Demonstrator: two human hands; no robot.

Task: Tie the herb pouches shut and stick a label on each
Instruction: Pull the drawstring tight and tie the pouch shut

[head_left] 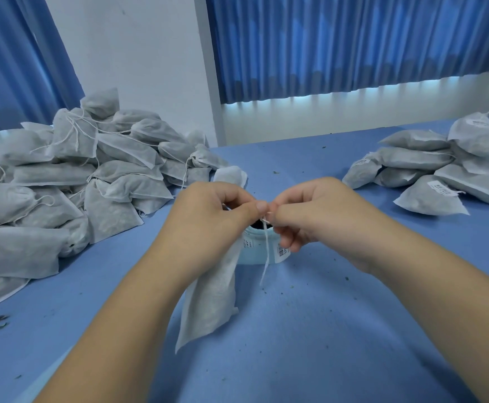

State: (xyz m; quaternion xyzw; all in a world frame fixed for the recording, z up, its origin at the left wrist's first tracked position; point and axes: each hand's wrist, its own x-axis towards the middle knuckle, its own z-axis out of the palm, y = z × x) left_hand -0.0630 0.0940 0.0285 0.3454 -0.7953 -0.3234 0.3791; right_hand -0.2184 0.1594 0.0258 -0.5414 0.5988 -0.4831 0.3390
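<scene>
A white mesh herb pouch [211, 295] hangs from my left hand [208, 207] above the blue table, its top bunched in my curled fingers. My right hand [310, 210] pinches the pouch's white drawstring [266, 251] against my left thumb tip; a loose end of the string dangles down between the hands. Behind the hands, partly hidden, stands a light blue roll of labels [254, 254] with printed barcodes.
A big heap of pouches with loose strings [71, 175] fills the table's left side. A smaller pile of pouches bearing white labels [446, 170] lies at the right. Herb crumbs dot the blue tabletop [324, 330]. Blue curtains hang behind.
</scene>
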